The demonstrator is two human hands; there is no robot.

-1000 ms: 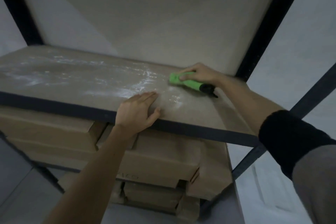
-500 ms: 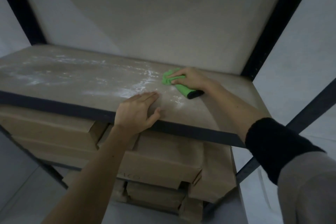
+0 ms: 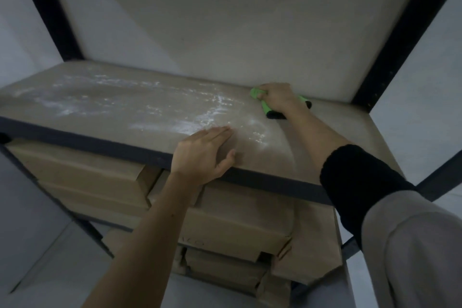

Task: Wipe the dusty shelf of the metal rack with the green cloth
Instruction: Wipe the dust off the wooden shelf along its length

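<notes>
Dust (image 3: 140, 105) covers most of the shelf (image 3: 350, 117) left of the right hand (image 3: 276, 97); fingers clenched on the green cloth (image 3: 256, 93) by the back wall; left hand (image 3: 202, 155) flat, fingers released; lots left to wipe.

Shelf (image 3: 125, 117) spans the view, back edge against the wall panel (image 3: 225, 20). Rack posts (image 3: 400, 40) stand at the rear left and rear right corners. Dust (image 3: 140, 105) lies across the shelf's left and middle. Cloth (image 3: 257, 94) sits on the shelf near the rear right, under the right hand (image 3: 276, 97). Left hand (image 3: 202, 155) lies flat at the front edge, right of centre. Stacked boxes (image 3: 237, 227), probably cardboard, sit below the shelf.
</notes>
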